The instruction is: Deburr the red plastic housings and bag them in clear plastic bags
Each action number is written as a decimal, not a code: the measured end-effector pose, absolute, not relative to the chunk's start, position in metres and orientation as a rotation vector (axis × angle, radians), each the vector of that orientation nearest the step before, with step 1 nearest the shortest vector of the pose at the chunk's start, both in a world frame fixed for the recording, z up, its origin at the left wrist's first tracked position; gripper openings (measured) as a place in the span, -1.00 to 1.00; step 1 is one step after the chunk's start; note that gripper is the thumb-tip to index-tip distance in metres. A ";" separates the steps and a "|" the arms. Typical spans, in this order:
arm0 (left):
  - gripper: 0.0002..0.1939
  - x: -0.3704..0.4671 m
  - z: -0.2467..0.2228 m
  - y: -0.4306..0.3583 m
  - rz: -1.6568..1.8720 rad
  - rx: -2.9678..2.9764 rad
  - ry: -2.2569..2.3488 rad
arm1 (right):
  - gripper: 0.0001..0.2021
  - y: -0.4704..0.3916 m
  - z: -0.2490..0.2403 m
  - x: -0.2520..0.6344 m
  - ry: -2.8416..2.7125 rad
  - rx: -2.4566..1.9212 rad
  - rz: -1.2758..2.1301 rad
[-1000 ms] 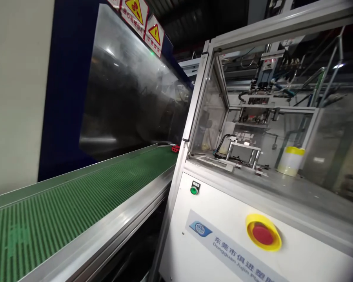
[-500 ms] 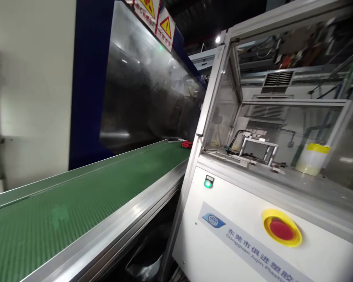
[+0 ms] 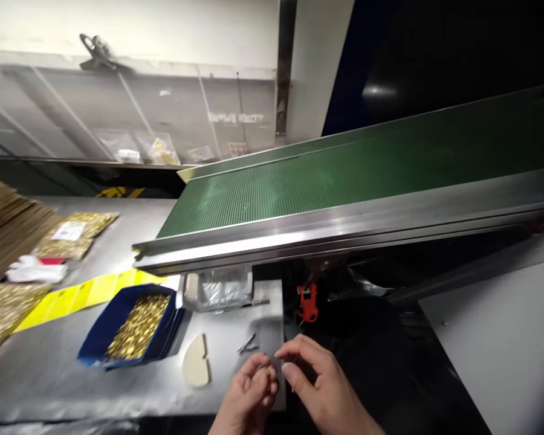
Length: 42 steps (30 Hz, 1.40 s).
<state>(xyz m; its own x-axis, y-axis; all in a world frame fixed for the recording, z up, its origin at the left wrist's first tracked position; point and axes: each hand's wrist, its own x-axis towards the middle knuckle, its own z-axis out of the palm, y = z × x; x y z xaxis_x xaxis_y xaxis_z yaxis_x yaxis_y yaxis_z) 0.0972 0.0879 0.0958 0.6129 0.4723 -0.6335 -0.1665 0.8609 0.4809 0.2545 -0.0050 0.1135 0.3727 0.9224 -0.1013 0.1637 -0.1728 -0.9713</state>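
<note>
My left hand (image 3: 249, 396) is at the bottom middle, its fingers curled around small brass-coloured pieces (image 3: 268, 373), partly hidden by the thumb. Close to its right, my right hand (image 3: 321, 383) has a bent index finger and thumb held a little apart, with nothing visible between them. A blue bin (image 3: 93, 344) to the left contains many small brass-coloured parts (image 3: 140, 323). Between bin and hands lie a pale, notched, half-round piece (image 3: 196, 362) and a small metal tool (image 3: 246, 344) on the metal table (image 3: 163, 389).
A green conveyor belt (image 3: 263, 190) with a metal side rail (image 3: 299, 226) crosses above the table. Under it sit a clear plastic tray (image 3: 220, 287) and a red object (image 3: 308, 304). Bags of brass-coloured parts (image 3: 88, 232), white gloves (image 3: 36, 270) and stacked cardboard (image 3: 11, 226) lie left.
The view has swung left and down, from the white machine cabinet and conveyor to the table. Both my hands, the blue bin and the brass-coloured parts have come into view.
</note>
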 end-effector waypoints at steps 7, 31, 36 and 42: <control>-0.58 0.102 0.074 0.083 0.319 0.421 0.700 | -0.85 -0.007 0.131 0.249 -1.011 -1.659 1.087; -0.65 0.114 0.062 0.074 0.298 0.388 0.803 | -0.80 -0.028 0.085 0.251 -0.651 -1.594 1.044; -0.67 0.117 0.064 0.071 0.313 0.339 0.790 | -0.81 -0.029 0.081 0.244 -0.649 -1.577 1.018; -0.67 0.117 0.065 0.071 0.306 0.359 0.791 | -0.75 -0.031 0.081 0.242 -0.566 -1.518 1.106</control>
